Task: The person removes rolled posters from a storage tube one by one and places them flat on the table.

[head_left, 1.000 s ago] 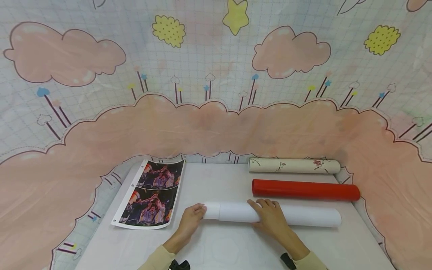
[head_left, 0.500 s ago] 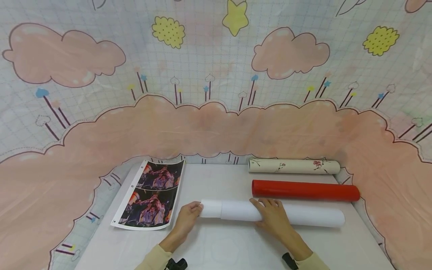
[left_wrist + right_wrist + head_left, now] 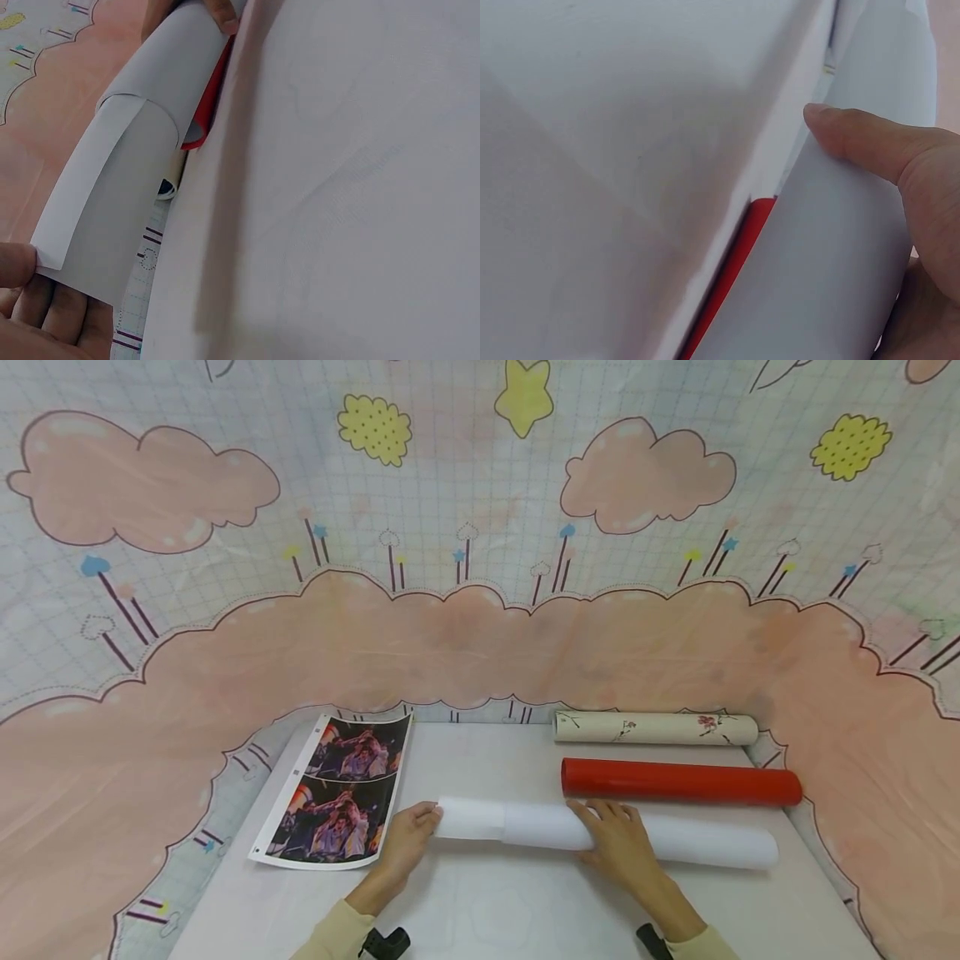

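A long white paper roll [image 3: 543, 827] is held lengthwise over the table, with a slightly narrower inner white roll [image 3: 471, 819] sticking out of its left end. My left hand [image 3: 408, 839] pinches the inner roll's outer end, thumb against the edge of the paper. The left wrist view shows the inner roll's overlapping paper edge [image 3: 90, 191] running along its length. Around the middle of the outer roll, my right hand [image 3: 618, 843] grips with its thumb [image 3: 855, 139] on the near side and fingers over the far side.
Behind the white roll lies a red roll [image 3: 678, 782], and farther back a cream roll with a floral print [image 3: 652, 728]. A sheet with two printed photos [image 3: 337, 793] lies at the left of the white table [image 3: 480, 910]. A patterned curtain [image 3: 480, 643] hangs behind.
More of the inner roll shows now. My left hand has moved left with its end, while my right hand and the outer roll have shifted slightly right.
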Tool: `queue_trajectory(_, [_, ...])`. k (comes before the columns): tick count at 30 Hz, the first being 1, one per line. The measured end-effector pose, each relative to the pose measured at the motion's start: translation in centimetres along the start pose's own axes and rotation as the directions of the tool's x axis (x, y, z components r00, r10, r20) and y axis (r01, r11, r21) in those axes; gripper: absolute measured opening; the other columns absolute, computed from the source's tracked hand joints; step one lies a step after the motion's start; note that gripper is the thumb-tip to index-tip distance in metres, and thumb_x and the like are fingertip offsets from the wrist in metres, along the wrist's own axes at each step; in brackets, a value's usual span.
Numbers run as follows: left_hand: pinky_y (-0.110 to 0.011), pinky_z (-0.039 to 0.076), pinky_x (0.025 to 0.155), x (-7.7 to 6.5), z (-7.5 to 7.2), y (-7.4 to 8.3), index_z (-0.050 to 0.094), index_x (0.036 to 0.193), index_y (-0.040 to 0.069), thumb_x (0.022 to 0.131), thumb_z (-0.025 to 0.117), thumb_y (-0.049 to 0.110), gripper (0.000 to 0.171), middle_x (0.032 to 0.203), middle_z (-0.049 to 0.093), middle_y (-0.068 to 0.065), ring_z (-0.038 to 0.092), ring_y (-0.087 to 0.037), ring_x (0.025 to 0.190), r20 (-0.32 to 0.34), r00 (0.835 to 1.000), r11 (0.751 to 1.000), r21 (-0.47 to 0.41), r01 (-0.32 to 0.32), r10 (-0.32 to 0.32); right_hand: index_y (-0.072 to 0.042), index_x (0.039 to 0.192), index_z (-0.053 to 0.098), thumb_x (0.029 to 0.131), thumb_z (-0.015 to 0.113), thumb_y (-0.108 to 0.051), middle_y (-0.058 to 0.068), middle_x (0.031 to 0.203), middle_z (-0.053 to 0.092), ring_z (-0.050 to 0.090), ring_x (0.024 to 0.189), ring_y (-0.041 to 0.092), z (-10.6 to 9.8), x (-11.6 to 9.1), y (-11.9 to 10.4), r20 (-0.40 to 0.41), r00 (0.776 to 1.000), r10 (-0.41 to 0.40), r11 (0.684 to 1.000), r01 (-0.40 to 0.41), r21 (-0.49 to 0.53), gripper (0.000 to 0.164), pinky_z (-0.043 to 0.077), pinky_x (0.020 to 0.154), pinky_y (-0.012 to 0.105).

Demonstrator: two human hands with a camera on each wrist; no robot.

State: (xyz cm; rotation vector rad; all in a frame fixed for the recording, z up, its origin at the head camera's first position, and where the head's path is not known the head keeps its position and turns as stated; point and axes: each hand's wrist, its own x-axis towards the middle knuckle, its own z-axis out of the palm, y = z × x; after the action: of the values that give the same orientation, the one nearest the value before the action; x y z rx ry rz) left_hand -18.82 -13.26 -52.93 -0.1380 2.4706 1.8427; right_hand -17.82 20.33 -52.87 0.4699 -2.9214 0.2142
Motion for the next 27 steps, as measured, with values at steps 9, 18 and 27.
queue_trajectory(9, [-0.038,0.05,0.092,0.3,-0.9,-0.1,0.067,0.115,-0.005,0.099,0.057,0.02,0.031,0.119,0.069,-0.021,0.062,-0.025,0.112,-0.048,0.999,1.0,0.01,0.016,-0.015,-0.025,0.138,0.056,0.064,0.091,-0.038,0.007,0.126,0.065,0.058,0.118,0.033,0.0,-0.3,0.6,-0.011,1.0,0.003,1.0,-0.003,-0.007,0.083,0.042,0.1,0.061])
queue_trajectory(18, [-0.037,0.05,0.092,0.4,-1.7,-0.1,0.065,0.117,-0.007,0.099,0.057,0.017,0.031,0.116,0.07,-0.023,0.061,-0.025,0.112,-0.062,0.998,1.0,0.013,0.005,-0.004,-0.024,0.138,0.056,0.064,0.09,-0.038,0.008,0.126,0.065,0.058,0.118,0.034,-0.1,-0.5,0.9,-0.009,1.0,0.009,1.0,-0.009,-0.004,0.083,0.042,0.1,0.061])
queue_trajectory(27, [-0.045,0.047,0.099,0.4,-2.5,-0.3,0.065,0.118,-0.006,0.1,0.056,0.018,0.032,0.121,0.067,-0.023,0.058,-0.029,0.119,-0.072,0.997,1.0,0.011,0.003,-0.002,-0.024,0.138,0.055,0.064,0.09,-0.038,0.008,0.124,0.065,0.059,0.116,0.034,-0.1,-0.7,1.3,0.005,1.0,0.015,1.0,-0.015,-0.008,0.083,0.043,0.098,0.061])
